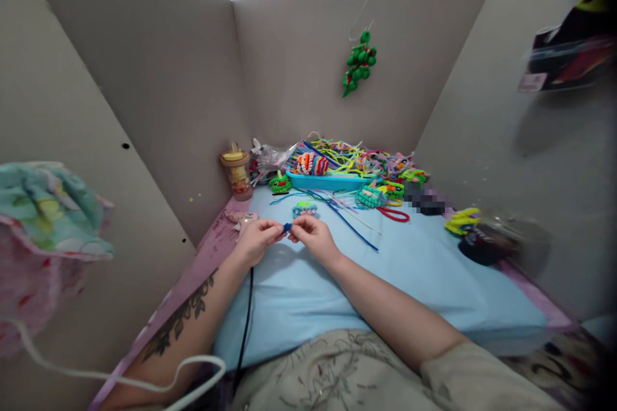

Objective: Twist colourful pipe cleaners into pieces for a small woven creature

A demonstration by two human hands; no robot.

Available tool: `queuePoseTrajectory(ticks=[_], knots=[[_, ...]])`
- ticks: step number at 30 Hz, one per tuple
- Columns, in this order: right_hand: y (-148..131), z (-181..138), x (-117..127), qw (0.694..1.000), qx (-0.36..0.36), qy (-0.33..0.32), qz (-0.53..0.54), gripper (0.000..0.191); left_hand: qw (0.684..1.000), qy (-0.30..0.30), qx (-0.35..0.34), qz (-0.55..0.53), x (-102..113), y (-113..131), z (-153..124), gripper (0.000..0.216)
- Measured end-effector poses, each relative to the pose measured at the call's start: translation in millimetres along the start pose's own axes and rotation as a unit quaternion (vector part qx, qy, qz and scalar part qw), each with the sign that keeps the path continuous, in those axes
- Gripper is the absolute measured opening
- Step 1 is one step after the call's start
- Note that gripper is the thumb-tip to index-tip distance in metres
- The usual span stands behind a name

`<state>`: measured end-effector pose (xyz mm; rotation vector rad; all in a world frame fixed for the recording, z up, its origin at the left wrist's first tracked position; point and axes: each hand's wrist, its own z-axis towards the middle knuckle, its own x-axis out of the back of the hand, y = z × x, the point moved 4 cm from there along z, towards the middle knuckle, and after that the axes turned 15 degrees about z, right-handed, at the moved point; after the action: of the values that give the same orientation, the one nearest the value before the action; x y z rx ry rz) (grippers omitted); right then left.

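Observation:
My left hand [260, 239] and my right hand [314, 239] meet over the light blue cloth [385, 282], both with fingers pinched. Between their fingertips is a short, dark blue piece that looks like a bent or coiled pipe cleaner [287, 227]; its exact shape is too small to make out. Just beyond the fingers sits a small teal and green woven piece [304, 208]. A long dark blue pipe cleaner [354, 229] and paler strands lie on the cloth, to the right of and beyond my right hand.
At the back stands a blue tray [332, 182] under a heap of coloured pipe cleaners [357, 157]. A lidded cup [237, 173] is at left, a dark cap-like object [484, 247] at right. Grey partitions [313, 70] enclose the table. A black cable [248, 314] hangs near my left forearm.

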<state>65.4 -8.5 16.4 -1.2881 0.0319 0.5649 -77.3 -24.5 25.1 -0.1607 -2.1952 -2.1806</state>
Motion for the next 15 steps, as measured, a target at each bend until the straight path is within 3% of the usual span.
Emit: queuePoseTrajectory(ticks=[15], knots=[[-0.2,0.3,0.4,1.000,-0.004,-0.012,0.004,0.018,0.999,-0.010,0.000,0.041,1.0,1.0,-0.8,0.019]])
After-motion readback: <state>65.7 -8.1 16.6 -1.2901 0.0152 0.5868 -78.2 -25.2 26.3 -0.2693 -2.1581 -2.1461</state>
